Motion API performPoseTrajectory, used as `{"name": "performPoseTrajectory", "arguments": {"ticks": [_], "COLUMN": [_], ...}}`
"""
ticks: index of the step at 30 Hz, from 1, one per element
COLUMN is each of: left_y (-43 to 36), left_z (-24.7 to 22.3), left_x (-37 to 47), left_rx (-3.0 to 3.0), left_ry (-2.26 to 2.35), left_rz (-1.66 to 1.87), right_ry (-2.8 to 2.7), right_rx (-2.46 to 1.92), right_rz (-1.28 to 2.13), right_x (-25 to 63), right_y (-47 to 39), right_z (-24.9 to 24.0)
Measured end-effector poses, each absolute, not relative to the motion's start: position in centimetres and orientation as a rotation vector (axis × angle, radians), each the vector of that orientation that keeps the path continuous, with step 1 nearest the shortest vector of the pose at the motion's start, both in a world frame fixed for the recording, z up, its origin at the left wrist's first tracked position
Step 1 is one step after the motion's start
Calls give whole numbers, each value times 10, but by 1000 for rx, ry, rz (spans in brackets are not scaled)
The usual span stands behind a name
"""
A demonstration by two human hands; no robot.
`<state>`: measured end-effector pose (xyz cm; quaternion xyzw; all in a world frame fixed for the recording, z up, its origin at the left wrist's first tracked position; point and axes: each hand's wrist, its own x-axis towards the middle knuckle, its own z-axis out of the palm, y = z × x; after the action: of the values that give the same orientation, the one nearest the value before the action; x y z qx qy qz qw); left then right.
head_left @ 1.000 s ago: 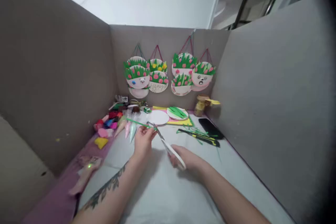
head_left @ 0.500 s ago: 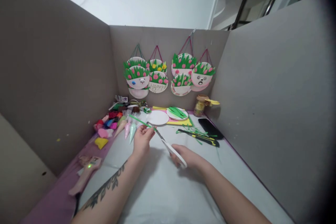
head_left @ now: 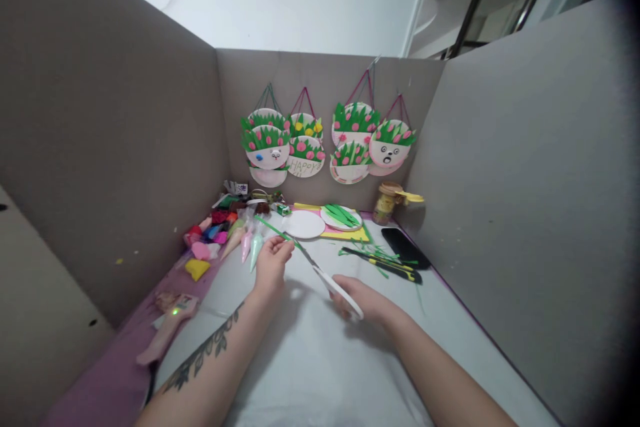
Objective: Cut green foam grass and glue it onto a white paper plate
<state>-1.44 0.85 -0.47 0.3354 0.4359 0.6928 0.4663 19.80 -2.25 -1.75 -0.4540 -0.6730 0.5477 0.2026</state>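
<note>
Between the pinched fingers of my left hand [head_left: 273, 261] is a thin green paper strip [head_left: 270, 225], slanting up to the left. My right hand [head_left: 351, 296] grips white-handled scissors [head_left: 340, 290] whose blades point up and left, reaching the strip by my left fingertips. Whether the blades are fully closed is hard to make out. Beyond my hands lies a white paper plate [head_left: 303, 225]. A second plate [head_left: 327, 222] beside it carries several green paper leaves [head_left: 341, 215]. Thin green offcuts [head_left: 367, 250] are scattered to the right.
Two black-and-yellow cutters [head_left: 395, 270] and a black phone [head_left: 404, 247] lie at right, near a jar [head_left: 385, 203]. Coloured clay pieces [head_left: 201, 251], piping bags [head_left: 257, 248] and a pink glue gun [head_left: 167, 331] are at left. Decorated plates [head_left: 267, 147] hang on the grey back panel [head_left: 325, 67].
The whole view has shifted slightly, so everything sits a little farther right. Both hands keep nearly the same pose, with the strip and scissors still held.
</note>
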Motion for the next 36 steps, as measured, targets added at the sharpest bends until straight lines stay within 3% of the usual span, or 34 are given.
{"name": "performPoseTrajectory", "arguments": {"ticks": [36], "left_y": [3], "left_z": [3], "left_x": [-14], "left_rx": [998], "left_ry": [1149], "left_rz": [1547], "right_ry": [-1939], "right_rx": [-1290], "right_rz": [1445], "right_x": [212], "right_y": [-16], "right_z": [-17]}}
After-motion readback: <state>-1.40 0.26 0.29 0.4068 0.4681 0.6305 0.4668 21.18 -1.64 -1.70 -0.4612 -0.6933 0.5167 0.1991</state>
